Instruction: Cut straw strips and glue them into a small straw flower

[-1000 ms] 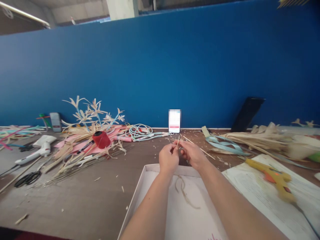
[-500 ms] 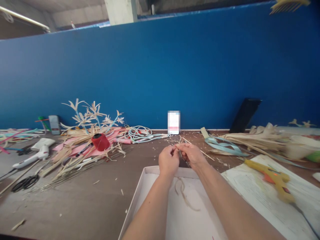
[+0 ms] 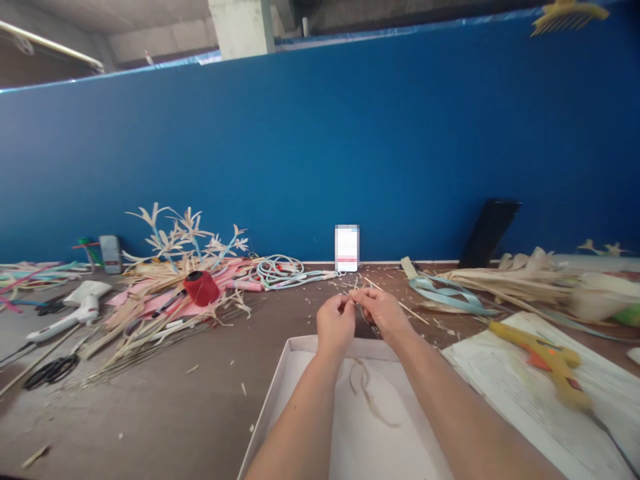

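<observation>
My left hand (image 3: 336, 325) and my right hand (image 3: 383, 313) meet above the far rim of a shallow white box (image 3: 280, 393), fingers pinched together on a thin pale straw strip (image 3: 356, 285) that sticks up between them. A curled scrap of the same straw (image 3: 367, 390) lies inside the box under my wrists. Both forearms reach in from the bottom edge.
Left lies a heap of straw flowers and strips (image 3: 170, 267) with a red thread spool (image 3: 201, 288), a white glue gun (image 3: 65, 313) and black scissors (image 3: 50, 371). A blue cable coil (image 3: 280, 270) sits behind. Right: yellow glue gun (image 3: 547, 357) on paper, pale ribbon (image 3: 445, 293), dried leaves (image 3: 525, 280).
The view has tilted slightly, so everything sits a little lower. My hands have stayed pinched on the strip, drawing a bit closer together.
</observation>
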Available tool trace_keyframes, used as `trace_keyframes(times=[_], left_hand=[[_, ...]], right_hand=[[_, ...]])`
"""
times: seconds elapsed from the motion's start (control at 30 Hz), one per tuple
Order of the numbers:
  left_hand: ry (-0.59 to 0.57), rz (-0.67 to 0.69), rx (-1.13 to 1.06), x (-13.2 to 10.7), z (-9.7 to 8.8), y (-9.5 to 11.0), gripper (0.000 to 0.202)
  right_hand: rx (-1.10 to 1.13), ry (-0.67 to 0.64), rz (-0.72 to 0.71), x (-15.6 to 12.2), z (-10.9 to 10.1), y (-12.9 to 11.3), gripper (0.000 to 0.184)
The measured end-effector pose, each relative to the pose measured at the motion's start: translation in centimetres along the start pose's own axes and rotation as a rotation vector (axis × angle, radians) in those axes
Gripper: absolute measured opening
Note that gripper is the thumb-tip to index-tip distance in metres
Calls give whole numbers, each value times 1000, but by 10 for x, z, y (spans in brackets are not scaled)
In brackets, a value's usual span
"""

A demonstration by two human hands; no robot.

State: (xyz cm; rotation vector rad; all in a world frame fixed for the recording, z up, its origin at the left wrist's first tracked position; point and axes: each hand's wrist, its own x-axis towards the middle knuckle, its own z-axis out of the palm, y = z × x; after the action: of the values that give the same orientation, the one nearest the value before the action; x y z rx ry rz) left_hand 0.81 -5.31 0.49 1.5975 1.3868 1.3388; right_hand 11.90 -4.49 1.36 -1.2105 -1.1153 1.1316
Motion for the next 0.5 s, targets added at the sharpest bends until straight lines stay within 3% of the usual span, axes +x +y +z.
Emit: trace_keyframes(times=[0.1, 0.23, 0.5], left_hand=[[-21, -35, -64, 0, 0, 2, 20], [-51, -4, -41, -1, 1, 1, 18], [-52, 142, 135, -6, 3, -1, 17]], right_hand=[[99, -39, 32, 2, -2, -1, 39], [278, 35, 89, 9, -12, 3, 38], [263, 49, 78, 10, -19, 1, 35]])
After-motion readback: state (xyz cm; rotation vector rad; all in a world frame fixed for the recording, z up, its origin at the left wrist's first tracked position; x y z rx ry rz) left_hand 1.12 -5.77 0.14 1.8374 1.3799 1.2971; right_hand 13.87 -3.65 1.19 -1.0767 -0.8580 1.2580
